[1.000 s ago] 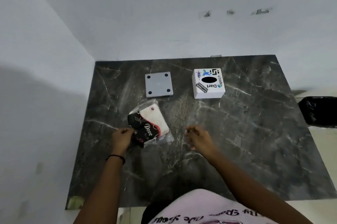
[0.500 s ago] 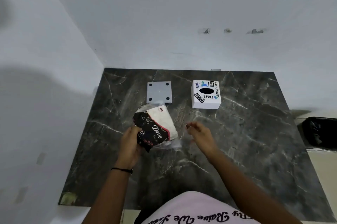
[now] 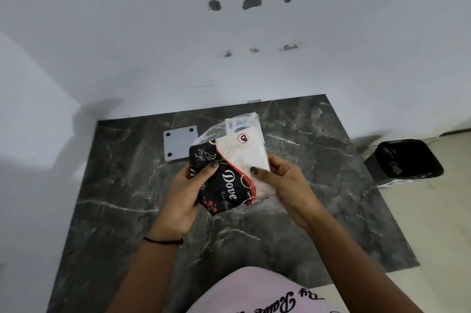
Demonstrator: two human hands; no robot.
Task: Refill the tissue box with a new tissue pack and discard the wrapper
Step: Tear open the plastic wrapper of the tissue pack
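Holding the tissue pack point(image 3: 230, 172) above the worktop point(image 3: 122, 185), you pinch it w/ both hands' fingers point(image 3: 212, 165), thumbs on top, prob. to tear the wrapper.

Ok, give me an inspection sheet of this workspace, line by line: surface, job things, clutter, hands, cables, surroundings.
Surface: dark marble table, set into a wall corner.
Job's things: Dove tissue pack, wrapper on, held above the table; grey base plate with four dark corner spots lies flat behind it; tissue box hidden behind the pack, only a blurred patch shows through the clear plastic.
Clutter: nothing seen.
Hands: left hand grips the pack's black end; right hand grips the white end.
Cables: nothing seen.
Surroundings: black-lined bin on the floor to the right; white wall with holes.
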